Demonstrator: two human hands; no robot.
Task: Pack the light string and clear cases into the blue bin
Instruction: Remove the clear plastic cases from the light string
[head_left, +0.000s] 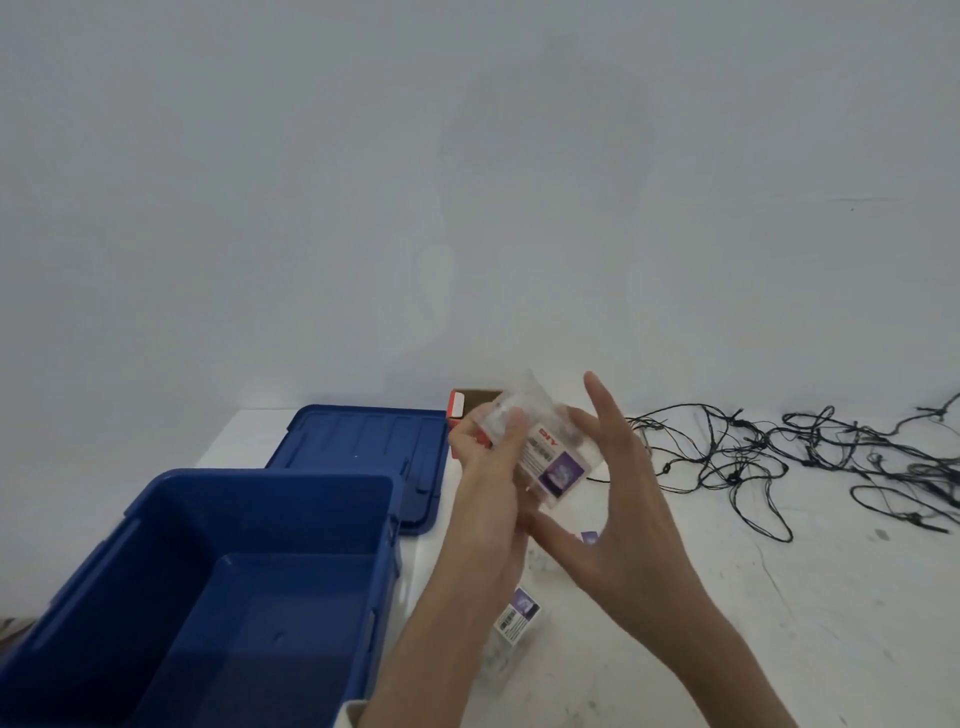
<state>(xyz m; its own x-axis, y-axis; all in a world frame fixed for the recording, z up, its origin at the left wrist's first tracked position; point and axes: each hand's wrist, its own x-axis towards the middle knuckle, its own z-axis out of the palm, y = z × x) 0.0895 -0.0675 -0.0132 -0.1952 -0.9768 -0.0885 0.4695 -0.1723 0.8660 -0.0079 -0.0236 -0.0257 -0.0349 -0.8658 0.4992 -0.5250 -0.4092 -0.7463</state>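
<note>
- The left hand (488, 478) has its grip curled round a clear case (545, 452), held above the surface (779, 623) just right of the blue bin (130, 519). The right hand (623, 499) is spread open beside it, so the slick plastic could slip.
- The light string (769, 452) lies tangled, well apart; loops may snag when lifted.
- Other cases (514, 618) lie beneath the hands, easily knocked.

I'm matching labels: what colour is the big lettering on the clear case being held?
Red, on the white label of the clear case, in the head view.
</note>
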